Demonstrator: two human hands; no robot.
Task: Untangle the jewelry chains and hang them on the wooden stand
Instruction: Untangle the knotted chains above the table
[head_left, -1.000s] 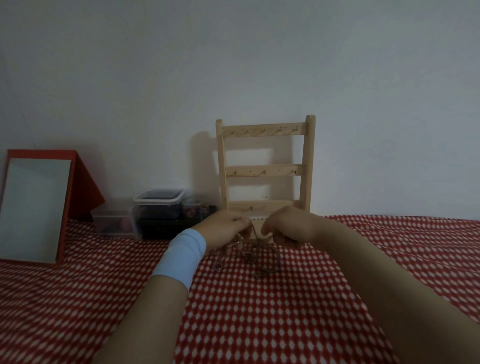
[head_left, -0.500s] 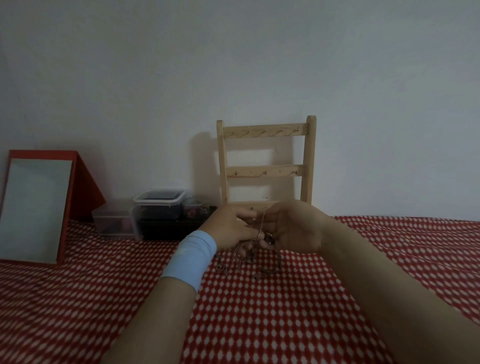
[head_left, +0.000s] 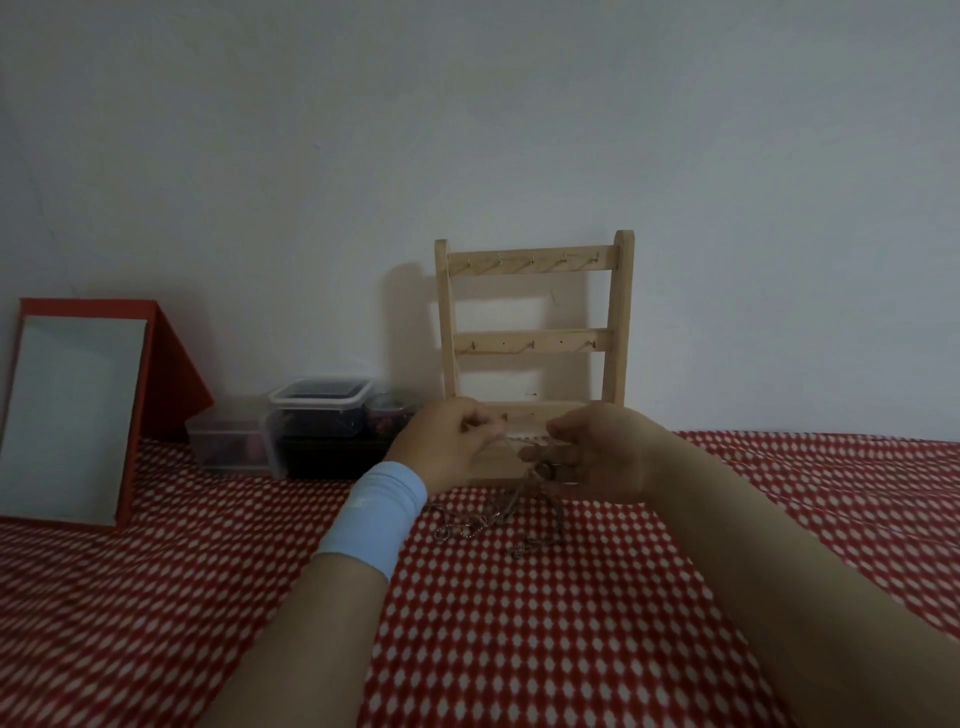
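Head view: a plain pale grey wall is rising behind a tabletop (head_left: 571, 649) that is wearing a red cloth dotted with white diamonds. A pale wooden ladder-shaped stand (head_left: 535, 340) is standing against the wall, its rails of small hooks carrying nothing.

Just in front of it, a person's left hand (head_left: 449, 449), with a light blue wristband (head_left: 371, 514), and right hand (head_left: 602, 454) are working on thin metal jewelry chains (head_left: 493, 519). Half a second ago the hands were pressed together; now they are drawing apart, stretching a short strand between them. Each grip is clamped on chain, fingertips pinching, while the rest of the tangle is trailing down onto the cloth. A strand is probably being teased from the knot, and hanging is not yet beginning.

At far left a red-framed standing mirror (head_left: 78, 415) is leaning back. Between it and the stand, a small clear plastic tub (head_left: 223, 441) is holding something reddish, a larger lidded clear plastic box (head_left: 319, 415) is holding dark contents, and a small round clear jar (head_left: 387, 415) is holding reddish bits. All three are too dim to name.
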